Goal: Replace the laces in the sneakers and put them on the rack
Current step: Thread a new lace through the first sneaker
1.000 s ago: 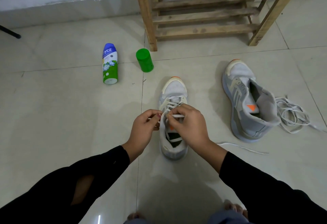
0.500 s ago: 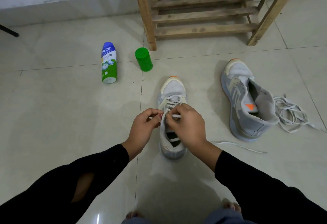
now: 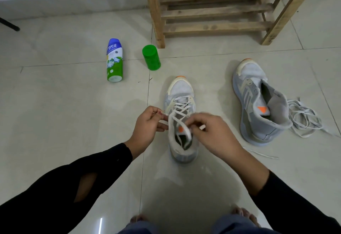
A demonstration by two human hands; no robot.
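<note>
From the head view, a grey-and-white sneaker [image 3: 181, 88] with an orange toe tip stands upright on the tiled floor [image 3: 73, 113], toe pointing away from the person. A white lace [image 3: 180, 108] crisscrosses its upper eyelets. The left hand [image 3: 147, 124] sits just beside the sneaker's left edge, thumb and forefinger pressed together on one end of that lace and the other fingers curled under. The right hand [image 3: 212, 134], slightly blurred, hovers over the sneaker's right edge near the tongue. Its fingers are bent inward and pinch the other run of lace, with a short white end poking out past the knuckles. Black sleeves [image 3: 103, 171] cover both forearms. To the right of this sneaker, apart from it, a second sneaker [image 3: 254, 121] lies tilted on its side with bare eyelets. A tangle of loose laces [image 3: 304, 121] lies against the far side of its heel, and a thin strand [image 3: 262, 154] lies on the tiles just short of it. Beyond the sneaker stands the wooden rack [image 3: 212, 12], its slats holding nothing that shows. Beyond the sneaker and to its left, a green cylinder [image 3: 151, 57] stands near the rack's leg. A blue-topped bottle [image 3: 114, 62] stands further left.
</note>
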